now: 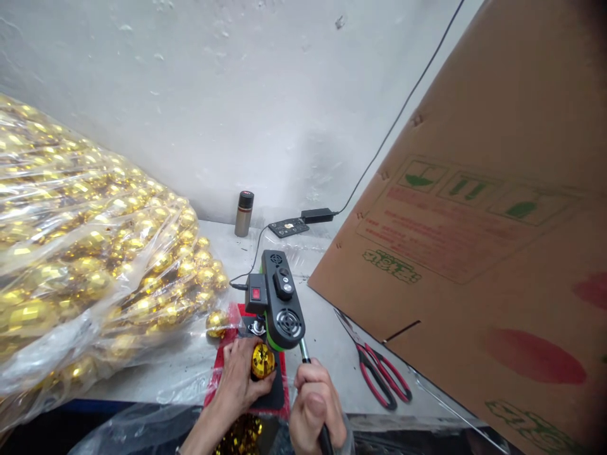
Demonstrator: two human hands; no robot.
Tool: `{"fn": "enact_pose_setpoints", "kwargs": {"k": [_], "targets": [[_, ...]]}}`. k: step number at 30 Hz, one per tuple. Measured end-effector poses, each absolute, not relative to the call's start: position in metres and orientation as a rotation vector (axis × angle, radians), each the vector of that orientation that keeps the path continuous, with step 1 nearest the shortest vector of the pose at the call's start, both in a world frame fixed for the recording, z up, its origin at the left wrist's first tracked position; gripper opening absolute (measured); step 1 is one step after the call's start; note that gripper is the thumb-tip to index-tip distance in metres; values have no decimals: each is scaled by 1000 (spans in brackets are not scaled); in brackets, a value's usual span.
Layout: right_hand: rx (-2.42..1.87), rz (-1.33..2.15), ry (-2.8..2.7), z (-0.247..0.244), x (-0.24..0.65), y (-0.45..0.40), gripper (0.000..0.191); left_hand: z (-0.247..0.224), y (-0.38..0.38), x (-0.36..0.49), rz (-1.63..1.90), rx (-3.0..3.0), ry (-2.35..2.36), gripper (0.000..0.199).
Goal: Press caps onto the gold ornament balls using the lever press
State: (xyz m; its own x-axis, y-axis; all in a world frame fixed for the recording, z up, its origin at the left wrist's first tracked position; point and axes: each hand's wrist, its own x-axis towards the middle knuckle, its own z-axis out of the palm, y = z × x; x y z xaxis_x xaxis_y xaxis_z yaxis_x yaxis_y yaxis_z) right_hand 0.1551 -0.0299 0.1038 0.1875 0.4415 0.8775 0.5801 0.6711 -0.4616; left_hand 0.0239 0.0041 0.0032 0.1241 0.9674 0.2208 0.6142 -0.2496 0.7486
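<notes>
My left hand (241,373) is closed around a shiny gold ball (263,361) with dark spots on its top. It holds the ball on the black base of a small bench press (283,297), below the press head. The press has a black top with round vents and a red switch. My right hand (315,401) is wrapped round the dark grip of the press's metal lever (304,349), to the right of the base. Under the press lies a red mat (214,379). Another gold ball (217,323) rests just left of the press.
A large clear plastic bag of gold balls (95,253) fills the left side. A cardboard box (450,208) leans in from the right, with red-handled scissors (379,373) beside it. At the back stand a dark-capped bottle (243,215) and a black power adapter (317,215) with a cable.
</notes>
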Motion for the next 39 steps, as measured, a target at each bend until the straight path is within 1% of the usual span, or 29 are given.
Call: {"fn": "enact_pose_setpoints", "kwargs": {"k": [7, 17, 20, 32, 35, 39], "targets": [[-875, -134, -1347, 96, 151, -24, 43, -1, 4, 27, 995, 1937, 1545, 50], [-884, -141, -1339, 110, 147, -23, 51, 5, 6, 25, 963, 1909, 1507, 51], [-889, -146, -1332, 109, 146, -22, 51, 8, 7, 25, 949, 1900, 1495, 50], [-839, -167, -1423, 64, 154, -20, 42, 5, 9, 27, 992, 1929, 1498, 49], [-850, -126, -1476, 79, 159, -24, 41, 10, 12, 27, 971, 1920, 1490, 49], [-974, 13, -1444, 131, 160, -28, 34, 8, 8, 28, 997, 1911, 1486, 51]]}}
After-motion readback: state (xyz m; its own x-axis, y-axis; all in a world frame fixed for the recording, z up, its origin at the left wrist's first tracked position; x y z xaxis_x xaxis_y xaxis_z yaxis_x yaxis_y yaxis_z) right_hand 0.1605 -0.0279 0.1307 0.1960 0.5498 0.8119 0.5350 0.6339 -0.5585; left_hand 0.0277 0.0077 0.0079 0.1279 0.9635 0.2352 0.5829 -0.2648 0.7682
